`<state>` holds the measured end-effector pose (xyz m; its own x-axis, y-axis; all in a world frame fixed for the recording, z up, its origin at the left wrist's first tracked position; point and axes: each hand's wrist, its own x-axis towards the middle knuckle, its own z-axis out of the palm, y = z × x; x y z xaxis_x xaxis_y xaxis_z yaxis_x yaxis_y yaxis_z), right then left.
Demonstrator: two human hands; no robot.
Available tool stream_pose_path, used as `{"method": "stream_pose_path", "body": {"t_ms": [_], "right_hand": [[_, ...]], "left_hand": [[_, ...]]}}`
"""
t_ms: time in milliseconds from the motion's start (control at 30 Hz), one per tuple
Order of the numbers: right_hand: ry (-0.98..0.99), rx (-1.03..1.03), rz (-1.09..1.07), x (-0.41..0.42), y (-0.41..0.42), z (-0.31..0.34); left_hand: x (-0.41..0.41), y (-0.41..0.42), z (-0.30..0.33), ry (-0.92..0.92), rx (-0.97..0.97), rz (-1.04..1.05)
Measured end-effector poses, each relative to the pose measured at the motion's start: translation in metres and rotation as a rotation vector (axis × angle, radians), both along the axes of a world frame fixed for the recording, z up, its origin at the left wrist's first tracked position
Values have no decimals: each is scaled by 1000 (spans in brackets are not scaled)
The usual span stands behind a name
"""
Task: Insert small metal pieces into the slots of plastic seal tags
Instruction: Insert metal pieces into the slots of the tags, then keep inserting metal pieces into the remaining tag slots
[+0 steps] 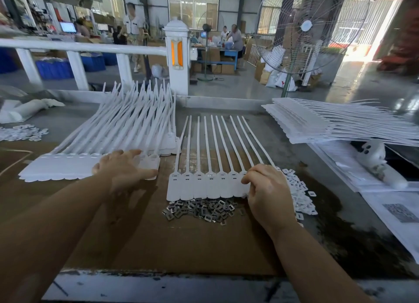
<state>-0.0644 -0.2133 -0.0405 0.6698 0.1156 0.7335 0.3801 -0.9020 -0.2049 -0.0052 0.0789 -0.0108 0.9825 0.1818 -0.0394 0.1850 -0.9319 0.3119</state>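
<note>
Two hands are over the bench. At far left the left hand point(123, 169) lies flat with fingers straight and slightly spread on the near right end of the stack point(68, 169), a pile of seal-tag strips whose tails fan away up and to the right; it holds nothing. In the middle lies the strip point(204, 186), a row of joined tags with heads toward the person, tails running straight away, and a slot near the top of each head. Just below its near edge, touching it, is the heap of metal pieces point(204, 209). The right hand point(267, 189) has fingers curled, their tips on the strip's right-end heads; whether it pinches a piece I cannot tell. Metal pieces lie just left of and below that hand, so it is much the nearer. White clips point(301, 193) are piled just to its right.
</note>
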Motion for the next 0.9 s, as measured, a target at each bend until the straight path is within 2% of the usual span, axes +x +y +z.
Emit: {"method": "stream_pose_path", "body": {"t_ms": [200,900], "right_hand": [[15,-2,1,1,1,0],[25,33,0,-1,0,1]], "left_hand": [[3,13,-4,42,106,-67],[0,42,-11,-44,202,-186]]}}
